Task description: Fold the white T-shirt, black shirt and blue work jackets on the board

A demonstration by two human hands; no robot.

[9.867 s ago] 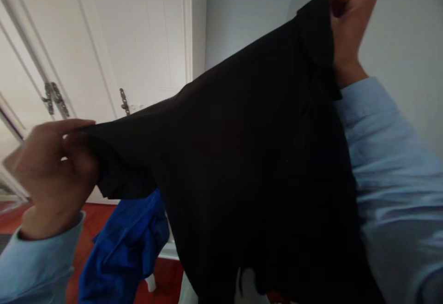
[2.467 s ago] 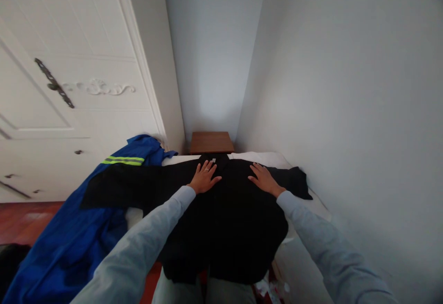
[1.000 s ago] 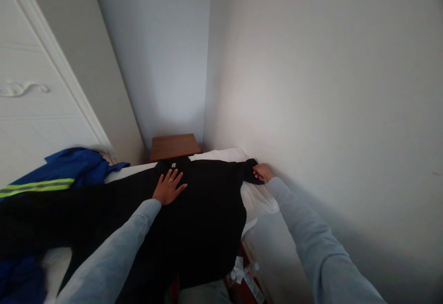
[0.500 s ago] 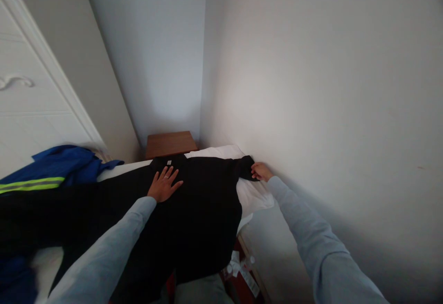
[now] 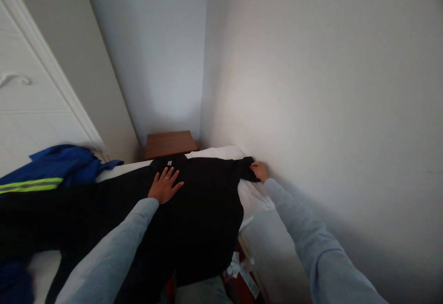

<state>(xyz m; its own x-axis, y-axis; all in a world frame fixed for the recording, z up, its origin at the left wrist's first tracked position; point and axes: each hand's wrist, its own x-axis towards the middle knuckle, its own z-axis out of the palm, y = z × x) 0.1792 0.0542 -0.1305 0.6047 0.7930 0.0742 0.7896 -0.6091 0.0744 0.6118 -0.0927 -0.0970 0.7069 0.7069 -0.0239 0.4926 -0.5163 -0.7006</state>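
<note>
Head view, black shirt cropped, left hand spread, right hand seemingly pinching sleeve

The left hand rested palm down near the top middle of the black shirt, its 5 digits spread and pointing away from the body. The left arm, sleeved to the wrist, stretched diagonally across the black shirt's near left part. The right hand gripped the black shirt's far right end, its fingers bent and drawn together. The right arm, also sleeved to the wrist, reached forward outside the black shirt's right edge.
</note>
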